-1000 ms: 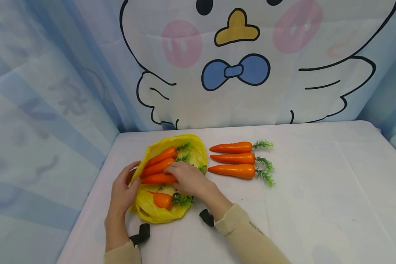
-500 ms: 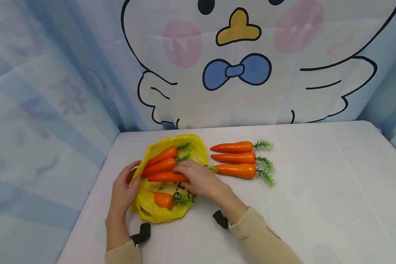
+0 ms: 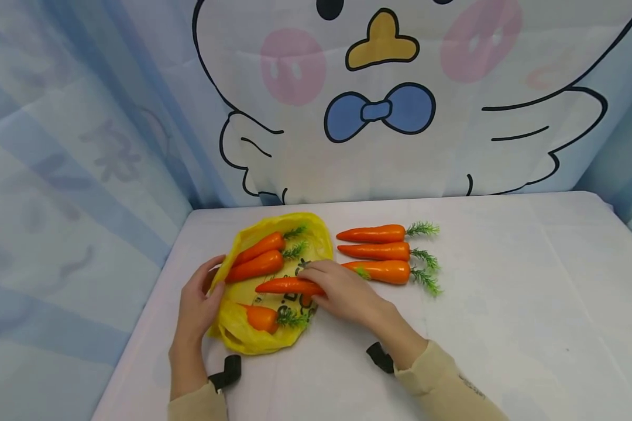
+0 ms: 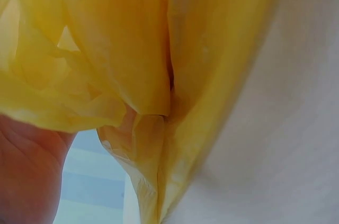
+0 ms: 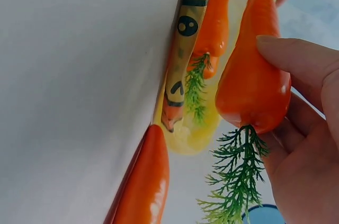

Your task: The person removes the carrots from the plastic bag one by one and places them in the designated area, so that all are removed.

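My right hand (image 3: 347, 293) grips an orange carrot (image 3: 284, 285) with a green leafy top over the right side of a yellow plastic bag (image 3: 318, 231). In the right wrist view the thumb presses on the carrot's side and its leaves (image 5: 241, 166) hang free. My left hand (image 3: 200, 301) holds the bag's left edge, thumb on the near side and fingers partly hidden behind. Inside the bag lie two carrots at the back, an upper carrot (image 3: 263, 247) and a lower carrot (image 3: 257, 266), plus a front carrot (image 3: 262, 319) partly covered by yellow plastic.
Right of the bag, three carrots lie in a row on the white table (image 3: 505, 316): a back carrot (image 3: 371, 234), a middle carrot (image 3: 374, 251) and a front carrot (image 3: 387, 272). A printed curtain (image 3: 400, 164) stands behind the table.
My right hand has drawn the carrot rightward, away from the other carrots in the bag. The left hand has stayed on the bag's edge.
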`<state>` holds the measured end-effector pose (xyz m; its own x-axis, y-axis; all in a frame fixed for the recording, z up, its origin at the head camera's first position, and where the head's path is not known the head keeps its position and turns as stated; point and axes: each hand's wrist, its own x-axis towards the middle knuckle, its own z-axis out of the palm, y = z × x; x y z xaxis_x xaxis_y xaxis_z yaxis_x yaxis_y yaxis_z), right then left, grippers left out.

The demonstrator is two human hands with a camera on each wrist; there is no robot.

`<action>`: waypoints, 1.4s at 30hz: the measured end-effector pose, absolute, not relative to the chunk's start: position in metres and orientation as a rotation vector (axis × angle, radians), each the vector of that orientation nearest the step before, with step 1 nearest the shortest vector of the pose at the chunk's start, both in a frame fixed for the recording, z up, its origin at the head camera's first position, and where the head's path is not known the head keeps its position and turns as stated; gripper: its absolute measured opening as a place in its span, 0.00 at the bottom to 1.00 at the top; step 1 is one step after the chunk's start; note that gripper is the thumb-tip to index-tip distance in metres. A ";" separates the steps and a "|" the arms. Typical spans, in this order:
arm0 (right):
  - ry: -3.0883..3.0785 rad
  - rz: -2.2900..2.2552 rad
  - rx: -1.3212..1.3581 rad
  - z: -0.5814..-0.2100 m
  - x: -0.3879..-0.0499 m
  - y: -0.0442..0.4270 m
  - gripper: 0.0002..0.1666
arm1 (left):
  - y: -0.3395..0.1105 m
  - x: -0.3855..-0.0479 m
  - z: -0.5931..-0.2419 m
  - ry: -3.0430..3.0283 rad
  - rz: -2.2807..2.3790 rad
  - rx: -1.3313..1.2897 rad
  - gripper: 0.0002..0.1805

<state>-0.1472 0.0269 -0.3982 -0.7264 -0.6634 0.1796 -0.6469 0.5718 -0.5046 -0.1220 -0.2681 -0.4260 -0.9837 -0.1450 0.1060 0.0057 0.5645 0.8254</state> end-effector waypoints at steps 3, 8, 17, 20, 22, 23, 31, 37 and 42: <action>2.779 -0.883 -1.153 -0.398 -0.144 0.034 0.24 | -0.268 -0.122 -0.425 -2.635 -1.381 0.113 0.29; 2.811 -0.904 -1.145 -0.399 -0.140 0.045 0.22 | -0.267 -0.123 -0.426 -2.634 -1.367 0.095 0.29; 2.859 -0.896 -1.131 -0.404 -0.132 0.069 0.23 | -0.267 -0.121 -0.426 -2.638 -1.382 0.116 0.29; 2.883 -0.883 -1.136 -0.406 -0.130 0.077 0.24 | -0.267 -0.121 -0.426 -2.641 -1.379 0.110 0.29; 2.900 -0.873 -1.139 -0.407 -0.128 0.082 0.25 | -0.267 -0.121 -0.426 -2.640 -1.372 0.098 0.29; 2.905 -0.870 -1.134 -0.408 -0.127 0.084 0.24 | -0.267 -0.121 -0.426 -2.640 -1.368 0.097 0.29; 2.894 -0.909 -1.026 -0.406 -0.120 0.103 0.25 | -0.265 -0.122 -0.426 -2.643 -1.360 0.107 0.29; 2.907 -0.893 -0.962 -0.407 -0.117 0.114 0.26 | -0.265 -0.123 -0.425 -2.653 -1.345 0.084 0.29; 2.932 -0.880 -1.007 -0.409 -0.117 0.117 0.27 | -0.266 -0.121 -0.424 -2.662 -1.342 0.090 0.29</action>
